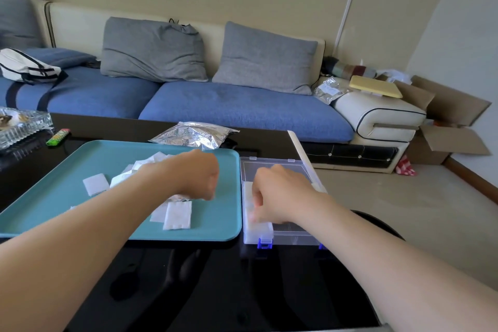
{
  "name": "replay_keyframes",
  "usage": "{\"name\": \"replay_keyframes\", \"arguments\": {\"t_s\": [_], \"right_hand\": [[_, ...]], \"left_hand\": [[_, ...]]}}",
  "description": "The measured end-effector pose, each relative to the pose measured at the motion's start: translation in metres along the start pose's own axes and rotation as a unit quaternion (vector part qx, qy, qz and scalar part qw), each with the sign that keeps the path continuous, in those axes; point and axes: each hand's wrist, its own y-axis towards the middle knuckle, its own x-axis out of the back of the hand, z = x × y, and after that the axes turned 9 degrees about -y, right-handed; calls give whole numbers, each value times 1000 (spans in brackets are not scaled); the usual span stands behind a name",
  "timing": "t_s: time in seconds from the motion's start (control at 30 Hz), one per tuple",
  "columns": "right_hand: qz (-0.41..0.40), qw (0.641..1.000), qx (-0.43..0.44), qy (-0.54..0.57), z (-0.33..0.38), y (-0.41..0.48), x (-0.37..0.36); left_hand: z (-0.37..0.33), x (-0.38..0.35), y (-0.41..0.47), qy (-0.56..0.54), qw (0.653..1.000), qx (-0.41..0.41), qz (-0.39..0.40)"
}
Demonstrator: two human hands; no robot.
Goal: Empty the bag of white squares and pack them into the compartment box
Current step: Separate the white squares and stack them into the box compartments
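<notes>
Now my right hand (272, 194) curls onto squares (257, 230) in the box's (285, 240) left side; I should press them flat. Left of the box, my left hand (199, 178) closes on more squares on the tray (54, 197).

Glossy black table (215, 277), teal tray (215, 221) left of centre, clear compartment box (291, 240) just beside its right edge, silver foil bag (194, 134) behind tray, green lighter (58, 137), glass dish (21, 127) far left
</notes>
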Motion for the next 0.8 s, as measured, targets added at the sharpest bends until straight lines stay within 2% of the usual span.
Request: {"name": "replay_keyframes", "arguments": {"t_s": [0.07,0.23,0.4,0.5,0.67,0.8], "right_hand": [[-15,1000,1,17,0,4,5],[-54,997,4,45,21,17,10],[0,998,33,54,58,32,6],[51,994,54,82,78,42,1],[55,993,44,98,97,56,-8],[86,990,15,110,107,69,-10]], "left_hand": [[8,3,-5,41,997,46,44],[13,12,-16,34,987,101,124],[25,12,-16,18,979,130,153],[34,15,-15,-23,984,136,110],[48,19,-10,-8,989,120,-88],[65,9,-1,-32,989,112,-90]]}}
